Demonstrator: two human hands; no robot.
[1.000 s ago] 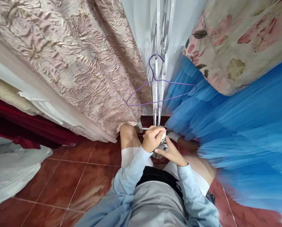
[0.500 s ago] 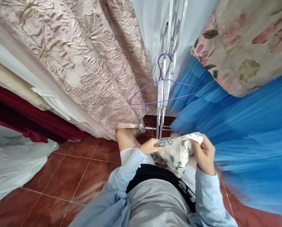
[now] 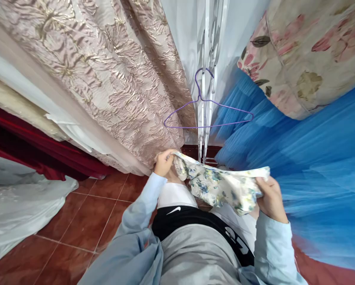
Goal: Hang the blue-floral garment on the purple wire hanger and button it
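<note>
A white floral cloth garment [image 3: 216,184] with blue and yellow flowers is stretched between my two hands, in front of my thighs. My left hand [image 3: 165,162] pinches its left upper corner. At the other end, my right hand [image 3: 271,197] grips the right edge, with the thumb on top. The upper edge runs nearly straight between the hands while the lower part hangs loose; I cannot tell what kind of garment it is. Beyond it, a purple hanger [image 3: 208,113] with nothing on it hangs from a white metal rack [image 3: 205,51].
Pink brocade fabric [image 3: 130,79] hangs at the left, beside dark red cloth [image 3: 37,142] and whitish cloth [image 3: 23,202]. Blue tulle [image 3: 320,158] and a beige floral cloth [image 3: 302,59] fill the right side. Red floor tiles [image 3: 85,217] lie below.
My left hand has moved left and away from my body, my right hand slightly right. The garment, bunched before, is now spread wide between them.
</note>
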